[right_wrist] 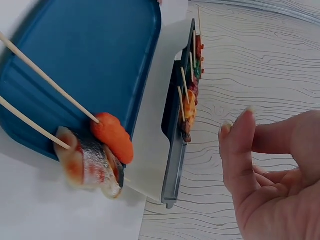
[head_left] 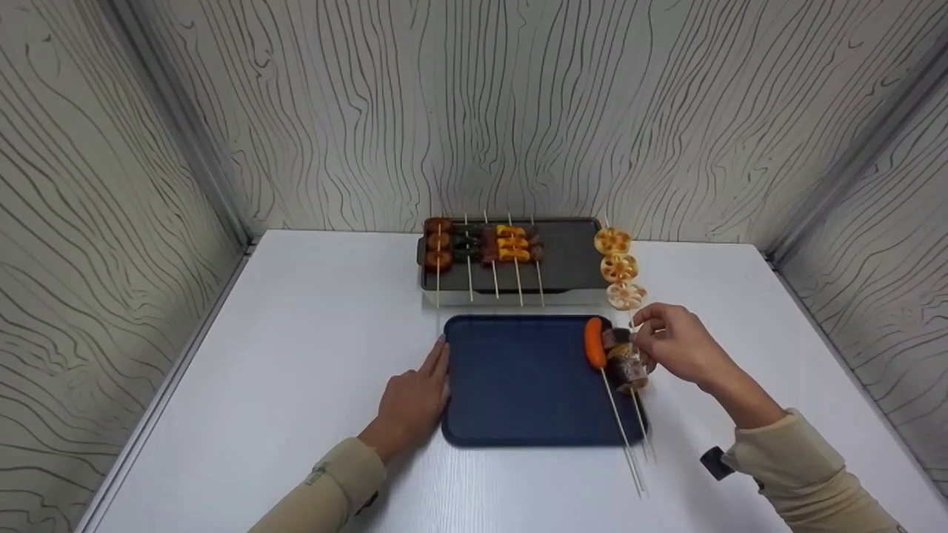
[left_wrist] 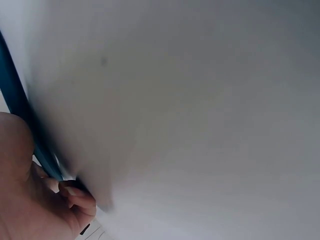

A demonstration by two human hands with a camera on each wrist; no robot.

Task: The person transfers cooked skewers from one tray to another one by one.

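My left hand (head_left: 415,403) rests on the table against the left edge of a dark blue tray (head_left: 518,385), fingers stretched along it. In the left wrist view that hand (left_wrist: 45,200) touches the tray's rim (left_wrist: 20,102). My right hand (head_left: 678,344), above the tray's right side, pinches the stick of a lotus root skewer (head_left: 620,268); its slices overlap the grill's right end. The right wrist view shows thumb and fingertips of this hand (right_wrist: 270,175) together, with no skewer visible there. Just below lie a sausage skewer (head_left: 595,344) and a fish-like skewer (head_left: 628,366), across the tray's right side.
Behind the tray stands a grill (head_left: 570,255) with a dark top. Several skewers lie on its left half, among them a round brown one (head_left: 438,244), a green one (head_left: 466,244) and a yellow one (head_left: 512,244). Wood-patterned walls (head_left: 474,111) enclose the white table (head_left: 318,318).
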